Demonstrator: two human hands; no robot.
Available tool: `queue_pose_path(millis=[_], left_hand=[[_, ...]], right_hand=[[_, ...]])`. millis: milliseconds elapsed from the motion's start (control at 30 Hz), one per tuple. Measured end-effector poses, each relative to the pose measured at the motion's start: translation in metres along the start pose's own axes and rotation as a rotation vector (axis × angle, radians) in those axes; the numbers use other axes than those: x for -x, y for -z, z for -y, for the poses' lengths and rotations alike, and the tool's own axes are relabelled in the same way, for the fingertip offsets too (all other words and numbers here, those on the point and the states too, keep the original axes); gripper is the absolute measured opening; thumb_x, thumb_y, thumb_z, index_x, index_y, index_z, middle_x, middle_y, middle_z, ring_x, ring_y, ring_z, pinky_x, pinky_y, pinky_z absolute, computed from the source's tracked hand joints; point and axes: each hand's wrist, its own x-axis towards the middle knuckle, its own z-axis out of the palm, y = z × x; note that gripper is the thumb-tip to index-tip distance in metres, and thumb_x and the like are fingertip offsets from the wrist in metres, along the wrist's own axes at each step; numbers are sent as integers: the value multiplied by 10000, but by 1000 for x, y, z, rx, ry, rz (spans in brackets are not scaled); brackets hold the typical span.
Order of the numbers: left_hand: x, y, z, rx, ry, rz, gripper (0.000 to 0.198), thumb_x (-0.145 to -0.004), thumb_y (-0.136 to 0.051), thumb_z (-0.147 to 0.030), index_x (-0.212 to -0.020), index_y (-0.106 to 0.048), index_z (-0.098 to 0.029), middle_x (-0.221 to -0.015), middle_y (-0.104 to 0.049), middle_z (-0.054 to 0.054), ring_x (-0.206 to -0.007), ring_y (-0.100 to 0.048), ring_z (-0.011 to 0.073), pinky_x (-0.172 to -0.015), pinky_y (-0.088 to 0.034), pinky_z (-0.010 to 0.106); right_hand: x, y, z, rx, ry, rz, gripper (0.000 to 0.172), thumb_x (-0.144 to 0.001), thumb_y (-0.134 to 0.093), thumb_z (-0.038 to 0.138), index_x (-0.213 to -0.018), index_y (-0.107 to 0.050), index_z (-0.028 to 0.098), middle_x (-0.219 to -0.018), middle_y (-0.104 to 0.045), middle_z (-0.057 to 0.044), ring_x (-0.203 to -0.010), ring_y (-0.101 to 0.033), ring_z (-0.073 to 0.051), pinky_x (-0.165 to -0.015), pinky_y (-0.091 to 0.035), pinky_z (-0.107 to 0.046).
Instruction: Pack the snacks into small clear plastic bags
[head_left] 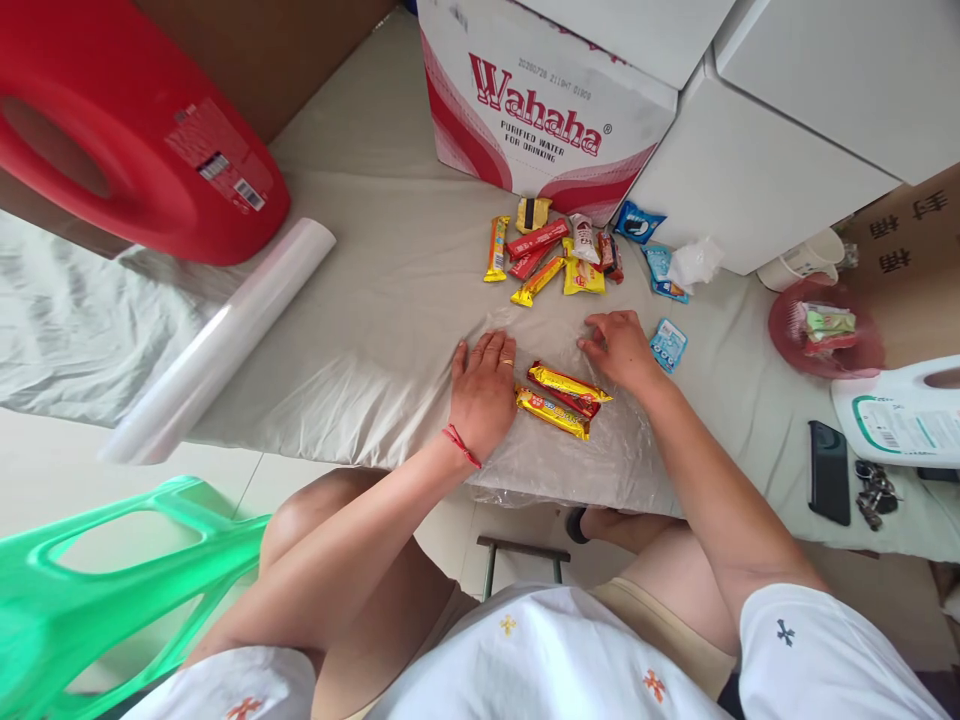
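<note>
My left hand [486, 385] lies flat, fingers stretched out, on a clear plastic sheet [600, 450] spread over the cloth-covered bed edge. My right hand [619, 348] rests on the sheet's far side, fingers curled down onto the film. Between the hands, on the sheet, lie three snack bars [564, 398] in yellow and red wrappers, touching my left hand's thumb side. A pile of several more snack packets [551, 255] sits further back. A small blue packet [667, 342] lies just right of my right hand.
A Wahaha water carton [547, 110] and white boxes [750, 170] stand behind. A cling-film roll [225, 335] and a red jug [127, 130] are at left, a green stool [97, 590] near left. Right: red basket [825, 335], white bottle [900, 415], phone [829, 470], keys [870, 495].
</note>
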Motion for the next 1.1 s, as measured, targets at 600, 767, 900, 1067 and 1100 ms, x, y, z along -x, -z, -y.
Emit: queue_pose_path(millis=[600,767,900,1067,1100], left_hand=[[-5,6,-5,20,-704,-7,519,-994,-638,-366,-1467,-605,-156,-1474,-650,183,-1556,-410,373,-1322,-155,675],[-4,2,-8,50,-506,-46,531,-1011,-603,-511,-1423,-641,-179,-1396,-687,191,-1523,-419,439,-1248,-59,814],[-1,1,-8,112,-315,-45,512,-1007,-598,-494,-1373,-655,-141,-1441,-637,222,-1406,-515,433,-1188,-314,731],[-3,4,3,417,-200,-218,272,-1003,-550,-244,-1242,-661,-175,-1227,-672,131,-1169,-639,278,-1031,-542,469],[-4,4,7,477,-183,-266,295,-970,-551,-178,-1251,-641,-183,-1198,-653,110,-1135,-648,251,-1026,-552,447]], right_hand=[[2,21,7,-294,195,-48,108,-927,-638,265,-895,-719,200,-868,-705,-49,-692,-586,-175,-691,-449,-310],[15,28,15,-327,251,-175,107,-960,-646,273,-934,-725,206,-920,-702,-51,-667,-566,-158,-677,-457,-307],[30,32,20,-335,281,-268,114,-994,-635,279,-960,-719,209,-970,-701,-60,-665,-573,-152,-647,-464,-300],[56,29,30,-308,362,-325,123,-1038,-594,255,-1008,-709,225,-989,-692,-66,-759,-632,-170,-670,-487,-298],[61,27,33,-298,388,-317,131,-1048,-581,250,-1020,-707,229,-981,-686,-66,-789,-642,-175,-685,-493,-298]])
